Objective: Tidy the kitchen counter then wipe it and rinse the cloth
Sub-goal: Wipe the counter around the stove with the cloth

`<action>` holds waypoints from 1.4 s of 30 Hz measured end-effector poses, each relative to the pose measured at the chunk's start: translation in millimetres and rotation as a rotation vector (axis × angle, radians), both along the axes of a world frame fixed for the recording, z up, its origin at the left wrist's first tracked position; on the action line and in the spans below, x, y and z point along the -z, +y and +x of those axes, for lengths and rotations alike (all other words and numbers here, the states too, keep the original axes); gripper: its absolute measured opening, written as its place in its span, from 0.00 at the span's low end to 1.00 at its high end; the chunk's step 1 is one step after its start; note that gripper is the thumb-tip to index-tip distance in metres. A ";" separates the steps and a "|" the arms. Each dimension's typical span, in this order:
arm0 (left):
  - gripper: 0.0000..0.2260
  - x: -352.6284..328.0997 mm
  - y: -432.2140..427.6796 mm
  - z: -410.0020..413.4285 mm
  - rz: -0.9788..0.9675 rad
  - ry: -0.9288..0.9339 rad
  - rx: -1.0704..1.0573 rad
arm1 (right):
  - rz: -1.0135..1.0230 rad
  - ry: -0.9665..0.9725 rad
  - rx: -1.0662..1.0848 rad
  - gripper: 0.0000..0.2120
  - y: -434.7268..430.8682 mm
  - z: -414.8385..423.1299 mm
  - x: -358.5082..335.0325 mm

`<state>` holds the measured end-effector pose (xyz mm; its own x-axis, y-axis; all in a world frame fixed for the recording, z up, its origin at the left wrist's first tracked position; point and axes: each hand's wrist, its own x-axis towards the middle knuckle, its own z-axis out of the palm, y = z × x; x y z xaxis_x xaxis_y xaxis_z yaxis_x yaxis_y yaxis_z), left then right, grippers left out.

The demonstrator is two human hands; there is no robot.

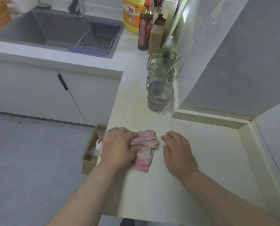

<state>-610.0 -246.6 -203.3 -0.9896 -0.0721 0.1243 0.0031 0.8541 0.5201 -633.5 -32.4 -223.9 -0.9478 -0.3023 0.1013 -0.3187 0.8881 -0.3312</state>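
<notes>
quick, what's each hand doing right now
Left hand: grips the pink cloth on the counter.
Right hand: open, flat on the counter, holding nothing.

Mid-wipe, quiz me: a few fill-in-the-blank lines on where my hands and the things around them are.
The left hand grips a ____ cloth. The right hand lies flat on the ____, apart from the cloth, holding nothing. The drying rack sits across the ____.
Missing words: pink; counter; sink.
</notes>
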 end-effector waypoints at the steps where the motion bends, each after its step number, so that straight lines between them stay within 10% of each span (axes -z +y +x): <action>1: 0.18 -0.8 -3.8 -7.9 -0.008 -0.002 -0.009 | -0.005 0.010 -0.002 0.21 0.1 -0.1 1.2; 17: 0.16 -11.2 -39.3 -123.1 -0.028 -0.062 0.012 | -0.011 0.059 0.005 0.21 -1.0 -1.5 5.3; 42: 0.17 -11.4 -39.5 -80.2 0.010 -0.106 -0.009 | 0.013 0.038 0.016 0.21 -1.4 0.8 2.9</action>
<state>-690.2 -286.2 -191.9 -0.9965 -0.0819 0.0178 -0.0603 0.8487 0.5255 -632.8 -33.7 -226.8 -0.9481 -0.2887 0.1332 -0.3164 0.8974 -0.3075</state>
